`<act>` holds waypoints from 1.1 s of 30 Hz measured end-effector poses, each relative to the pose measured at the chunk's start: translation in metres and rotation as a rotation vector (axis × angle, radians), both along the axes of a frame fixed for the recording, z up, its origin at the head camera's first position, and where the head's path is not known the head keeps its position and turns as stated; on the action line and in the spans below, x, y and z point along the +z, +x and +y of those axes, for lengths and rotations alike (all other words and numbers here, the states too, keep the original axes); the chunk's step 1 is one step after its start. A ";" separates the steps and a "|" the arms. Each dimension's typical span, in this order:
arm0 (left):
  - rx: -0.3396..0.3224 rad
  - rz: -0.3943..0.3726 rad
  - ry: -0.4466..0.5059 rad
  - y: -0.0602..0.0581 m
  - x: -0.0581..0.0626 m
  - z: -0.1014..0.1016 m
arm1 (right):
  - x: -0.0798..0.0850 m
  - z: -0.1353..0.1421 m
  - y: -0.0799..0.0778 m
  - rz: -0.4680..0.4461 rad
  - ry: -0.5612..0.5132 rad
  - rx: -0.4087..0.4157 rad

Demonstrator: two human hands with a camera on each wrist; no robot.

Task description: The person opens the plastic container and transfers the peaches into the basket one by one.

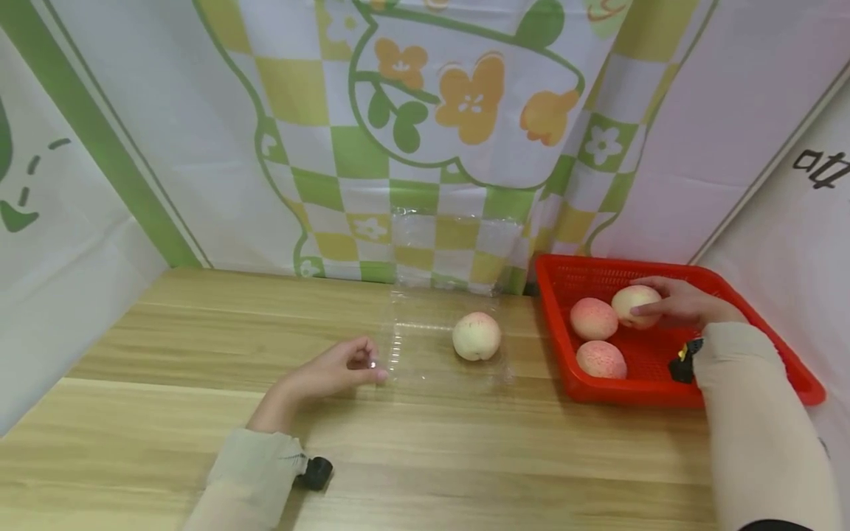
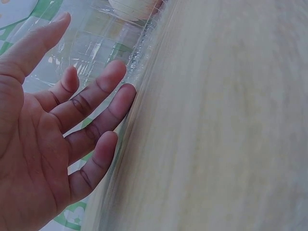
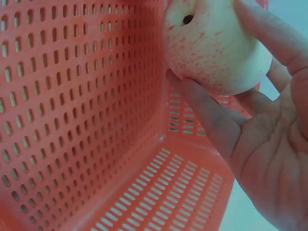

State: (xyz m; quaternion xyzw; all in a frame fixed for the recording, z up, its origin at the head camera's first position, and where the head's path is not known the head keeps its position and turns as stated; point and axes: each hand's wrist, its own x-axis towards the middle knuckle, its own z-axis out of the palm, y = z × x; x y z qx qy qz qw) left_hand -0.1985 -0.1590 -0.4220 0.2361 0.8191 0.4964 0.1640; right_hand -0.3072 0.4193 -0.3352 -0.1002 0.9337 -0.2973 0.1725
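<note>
In the head view, my right hand (image 1: pixel 684 304) reaches into the red basket (image 1: pixel 744 284) and grips a pale peach (image 1: pixel 634 304) with thumb and fingers. The right wrist view shows the fingers (image 3: pixel 211 113) curled round this peach (image 3: pixel 216 48). Two pinker peaches, one further back (image 1: pixel 594 318) and one nearer (image 1: pixel 600 360), lie beside it in the basket. My left hand (image 1: pixel 335 372) rests at the left edge of a clear plastic clamshell box (image 1: pixel 425 346), its fingers (image 2: pixel 103 113) loose and apart around nothing. A single peach (image 1: pixel 477 336) sits inside the box's right part.
The box's clear lid (image 1: pixel 458 247) stands raised against a patterned cloth (image 1: pixel 372 158) behind the wooden table (image 1: pixel 199 413). White cloth walls rise at both sides. The basket's near rim lies between the box and my right forearm.
</note>
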 end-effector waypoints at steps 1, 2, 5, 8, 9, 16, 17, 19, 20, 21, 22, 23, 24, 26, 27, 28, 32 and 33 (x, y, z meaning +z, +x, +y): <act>0.004 -0.002 0.001 0.000 0.000 0.001 | -0.001 0.001 0.000 -0.012 -0.013 0.000; 0.003 0.000 0.003 0.000 0.000 0.001 | -0.002 0.002 0.000 -0.027 -0.033 -0.003; 0.004 0.000 0.006 0.001 -0.001 0.000 | -0.006 0.002 -0.002 -0.105 -0.113 -0.010; 0.005 0.001 0.004 0.001 0.000 0.000 | -0.011 -0.002 -0.006 -0.205 -0.239 0.018; 0.006 0.002 0.000 0.001 0.000 -0.001 | -0.013 -0.004 -0.007 -0.246 -0.284 0.033; -0.003 -0.014 0.015 0.000 -0.001 0.001 | -0.018 -0.014 -0.009 -0.394 -0.376 -0.016; -0.003 -0.014 0.014 -0.001 0.000 0.000 | -0.018 -0.015 -0.009 -0.383 -0.359 -0.028; 0.000 -0.012 0.011 -0.001 0.000 0.000 | -0.019 -0.017 -0.009 -0.376 -0.348 -0.043; 0.000 -0.009 0.011 -0.001 0.000 0.000 | -0.019 -0.018 -0.008 -0.369 -0.348 -0.045; 0.001 -0.008 0.011 -0.001 0.000 0.000 | -0.019 -0.018 -0.007 -0.366 -0.348 -0.054; 0.000 -0.005 0.009 0.000 0.000 0.000 | -0.020 -0.018 -0.007 -0.364 -0.347 -0.058; 0.002 -0.004 0.006 0.000 0.000 0.001 | -0.020 -0.017 -0.006 -0.355 -0.341 -0.063; 0.001 -0.001 0.004 0.000 -0.001 0.001 | -0.020 -0.016 -0.005 -0.351 -0.352 -0.069; -0.002 -0.001 0.001 -0.001 -0.001 0.001 | -0.019 -0.016 -0.004 -0.326 -0.366 -0.079; 0.000 -0.001 -0.002 -0.001 -0.001 0.001 | -0.017 -0.016 -0.003 -0.312 -0.373 -0.084; 0.000 -0.003 -0.003 -0.001 -0.001 0.002 | -0.015 -0.016 -0.003 -0.295 -0.378 -0.079; 0.005 -0.008 -0.002 -0.001 -0.001 0.002 | -0.005 -0.020 -0.001 -0.225 -0.389 -0.083; 0.007 -0.006 -0.002 -0.001 -0.001 0.001 | -0.002 -0.021 -0.001 -0.209 -0.385 -0.086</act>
